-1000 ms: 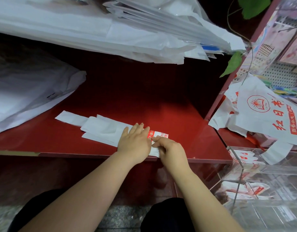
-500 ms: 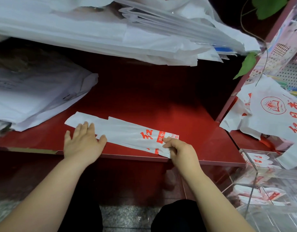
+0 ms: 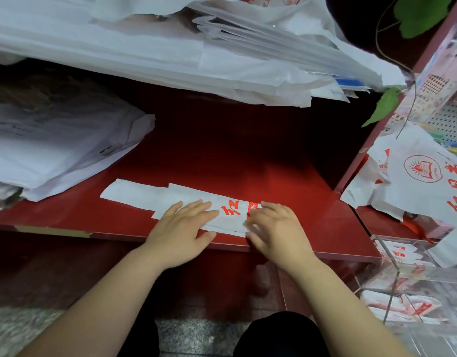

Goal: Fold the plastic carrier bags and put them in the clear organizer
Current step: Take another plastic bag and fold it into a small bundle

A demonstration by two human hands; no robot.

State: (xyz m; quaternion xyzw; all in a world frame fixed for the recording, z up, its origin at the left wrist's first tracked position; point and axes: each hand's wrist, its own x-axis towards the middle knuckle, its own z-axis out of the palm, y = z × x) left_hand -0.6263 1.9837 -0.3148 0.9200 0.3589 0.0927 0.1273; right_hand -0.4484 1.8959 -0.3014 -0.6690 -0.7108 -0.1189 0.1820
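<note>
Two bare hands lie on one folded carrier bag, a long narrow white strip along the front edge of a red shelf.

- Left hand: palm down, fingers straight and together, pressing the strip flat near its middle. Nothing gripped.
- Right hand: palm down on the strip's right end, fingers spread and slightly blurred, thumb at the shelf's front edge. No pinch visible; it rests on the plastic.
- The strip runs left past the left hand, its narrower handle end lying bare on the shelf. A short stretch shows between the two hands.

Writing: a large red brush character, 红, sits on that stretch. Beside it, at the right fingertips, is a red band with small white print, too small to read.

Clear organizer stands lower right, apart from the hands; folded white-and-red bags lie in its compartments. Above it, loose bags carry a round red emblem with an open book and large red characters, partly cut off at the frame edge.

Stacks of white bags overhang the shelf; another pile sits at left.
</note>
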